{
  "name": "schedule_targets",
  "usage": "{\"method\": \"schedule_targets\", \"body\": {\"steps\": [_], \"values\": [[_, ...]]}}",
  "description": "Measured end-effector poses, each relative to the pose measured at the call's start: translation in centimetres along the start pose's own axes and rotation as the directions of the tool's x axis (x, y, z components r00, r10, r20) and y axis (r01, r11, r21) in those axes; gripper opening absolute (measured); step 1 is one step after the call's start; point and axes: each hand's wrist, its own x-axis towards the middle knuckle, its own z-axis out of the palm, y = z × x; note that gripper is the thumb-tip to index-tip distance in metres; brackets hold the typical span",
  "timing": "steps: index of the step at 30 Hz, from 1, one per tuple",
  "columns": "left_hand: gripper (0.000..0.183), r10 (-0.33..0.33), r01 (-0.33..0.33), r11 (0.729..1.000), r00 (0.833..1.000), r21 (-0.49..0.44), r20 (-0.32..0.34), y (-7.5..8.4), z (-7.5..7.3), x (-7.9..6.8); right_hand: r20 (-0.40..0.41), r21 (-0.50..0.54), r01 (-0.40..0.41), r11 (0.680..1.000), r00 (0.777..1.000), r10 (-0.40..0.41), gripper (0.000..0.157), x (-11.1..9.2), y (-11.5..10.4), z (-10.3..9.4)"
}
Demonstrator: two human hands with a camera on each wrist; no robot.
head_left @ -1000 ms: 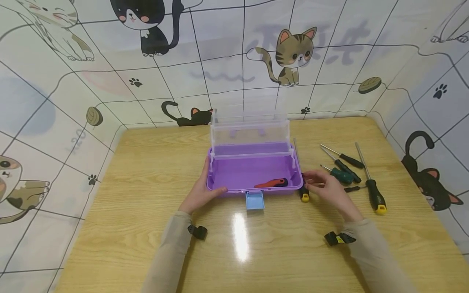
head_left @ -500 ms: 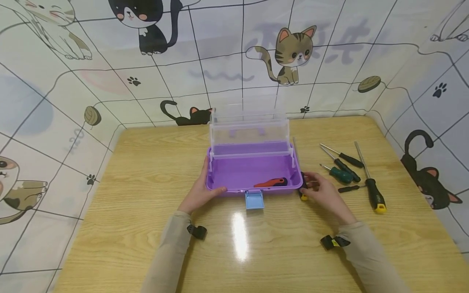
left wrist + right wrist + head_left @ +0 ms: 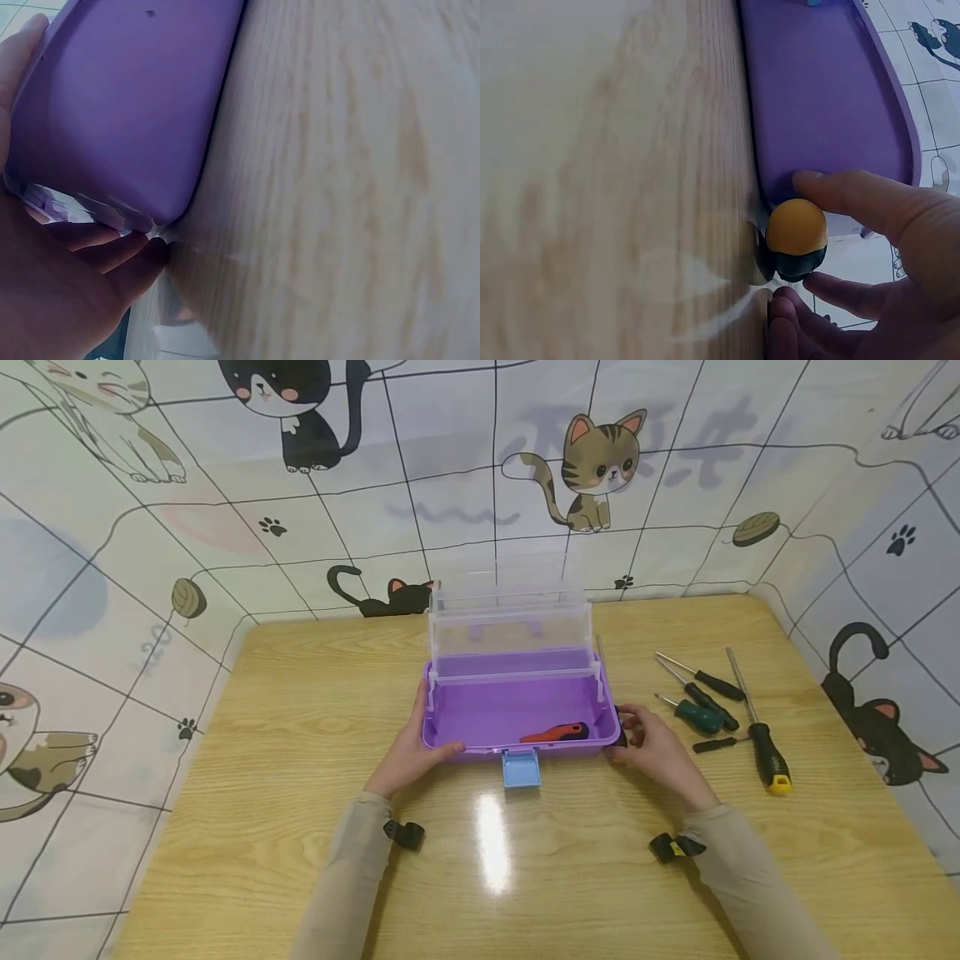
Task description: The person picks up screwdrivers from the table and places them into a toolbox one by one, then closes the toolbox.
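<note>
A purple toolbox (image 3: pixel 487 706) stands on the table, its clear lid raised and its blue latch (image 3: pixel 521 769) hanging in front. My left hand (image 3: pixel 411 752) grips its left end, thumb over the front rim and fingers round the side. Inside lies a red and black tool handle (image 3: pixel 557 732). My right hand (image 3: pixel 660 750) is at the right end, thumb and fingers round a screwdriver's black and yellow handle (image 3: pixel 797 229). In the right wrist view the thumb tip overlaps the toolbox's front corner. The screwdriver's shaft (image 3: pixel 599 647) shows behind, along the toolbox's side.
To the right lie a long screwdriver (image 3: pixel 768 760) with a black and yellow handle, a stubby green screwdriver (image 3: pixel 699 717) and several slim black-handled ones (image 3: pixel 720 687). A patterned cloth wall (image 3: pixel 450 485) rises behind the wooden table (image 3: pixel 322 693).
My right hand has moved left, closer to the toolbox, and now hides the screwdriver's yellow end in the head view. That screwdriver has shifted slightly left and back. My left hand keeps its place.
</note>
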Motion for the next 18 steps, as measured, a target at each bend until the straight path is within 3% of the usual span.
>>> {"method": "schedule_targets", "body": {"steps": [11,18], "values": [[0.119,-0.025,0.025,0.999,1.000,-0.027,-0.002,-0.2,0.2,-0.1,0.022,-0.019,-0.037,0.999,0.999,0.037,0.071,0.1,0.5,-0.7],[0.118,0.015,-0.014,0.998,1.000,-0.065,0.010,0.1,0.1,0.0,0.006,-0.055,-0.041,0.998,0.999,0.042,0.058,0.2,0.5,-1.3]]}}
